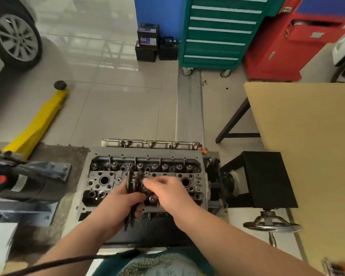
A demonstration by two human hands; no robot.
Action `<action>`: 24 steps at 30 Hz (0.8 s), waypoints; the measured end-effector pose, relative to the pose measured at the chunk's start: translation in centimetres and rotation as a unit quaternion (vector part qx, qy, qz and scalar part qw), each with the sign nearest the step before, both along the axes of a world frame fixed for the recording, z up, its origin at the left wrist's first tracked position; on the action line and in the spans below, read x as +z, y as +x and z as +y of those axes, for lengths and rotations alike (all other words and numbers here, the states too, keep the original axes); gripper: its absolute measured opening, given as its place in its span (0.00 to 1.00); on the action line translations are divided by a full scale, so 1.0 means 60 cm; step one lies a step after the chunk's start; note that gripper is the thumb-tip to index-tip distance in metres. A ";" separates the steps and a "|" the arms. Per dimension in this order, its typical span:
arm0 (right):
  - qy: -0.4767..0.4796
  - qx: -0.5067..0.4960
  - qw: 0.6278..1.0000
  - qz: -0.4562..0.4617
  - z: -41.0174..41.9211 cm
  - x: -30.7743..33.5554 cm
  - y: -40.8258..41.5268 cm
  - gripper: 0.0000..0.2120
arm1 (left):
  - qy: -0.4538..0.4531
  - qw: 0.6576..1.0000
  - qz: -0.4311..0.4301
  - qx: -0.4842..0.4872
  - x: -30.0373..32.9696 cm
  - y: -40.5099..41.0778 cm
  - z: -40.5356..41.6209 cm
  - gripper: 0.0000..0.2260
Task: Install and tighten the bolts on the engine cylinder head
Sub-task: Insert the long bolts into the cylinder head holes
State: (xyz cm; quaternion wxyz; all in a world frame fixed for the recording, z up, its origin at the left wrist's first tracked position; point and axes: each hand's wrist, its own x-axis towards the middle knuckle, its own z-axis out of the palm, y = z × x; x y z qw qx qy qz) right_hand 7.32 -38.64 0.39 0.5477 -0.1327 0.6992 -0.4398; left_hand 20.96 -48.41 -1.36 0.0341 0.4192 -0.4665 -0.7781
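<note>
Grey metal engine cylinder head (pixel 145 172) with dark valve recesses, mounted on a stand at lower centre. Left hand (pixel 116 208) clenched round a bundle of long dark steel bolts (pixel 132 188), heads up, just above the head's middle. Right hand (pixel 165 193) beside it, fingertips pinching at the bolt heads. Yellow floor jack (pixel 38 124) at left; green drawer cabinet (pixel 217 30) behind; tan table (pixel 307 146) at right.
</note>
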 end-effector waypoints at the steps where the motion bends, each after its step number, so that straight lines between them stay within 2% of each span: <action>1: 0.020 -0.003 1.000 -0.012 -0.005 0.004 -0.005 0.13 | -0.021 0.999 0.003 -0.037 0.002 0.002 -0.009 0.17; 3: 0.030 0.004 0.999 -0.016 -0.011 0.008 -0.010 0.11 | -0.028 0.996 0.021 -0.084 0.005 0.005 -0.020 0.17; 4: 0.024 0.000 1.000 -0.011 -0.013 0.013 -0.010 0.10 | -0.004 0.996 0.040 -0.078 0.007 0.004 -0.023 0.16; 6: -0.007 -0.034 0.999 0.015 -0.014 0.020 -0.008 0.09 | 0.088 0.993 0.082 -0.017 0.012 0.002 -0.029 0.14; 8: -0.059 -0.083 0.994 0.029 -0.016 0.030 -0.006 0.08 | 0.191 0.975 0.105 0.046 0.016 0.000 -0.044 0.11; 10: -0.124 -0.112 0.986 -0.020 -0.020 0.042 0.000 0.09 | 0.255 0.958 0.110 0.073 0.013 0.004 -0.063 0.09; 13: -0.188 -0.126 0.973 -0.053 -0.029 0.055 -0.004 0.12 | 0.292 0.940 0.111 0.140 0.000 0.014 -0.087 0.08; 15: -0.237 -0.159 0.958 -0.038 -0.038 0.059 -0.022 0.12 | 0.277 0.938 0.103 0.180 -0.011 0.027 -0.102 0.12; 17: -0.255 -0.130 0.957 0.055 -0.050 0.054 -0.041 0.10 | 0.246 0.947 0.088 0.188 -0.020 0.045 -0.114 0.18; 20: -0.168 0.001 0.952 0.255 -0.068 0.016 -0.049 0.11 | 0.225 0.953 0.076 0.190 -0.032 0.074 -0.126 0.22; 24: -0.067 0.066 0.941 0.325 -0.078 -0.032 -0.046 0.13 | 0.225 0.953 0.087 0.185 -0.031 0.100 -0.132 0.20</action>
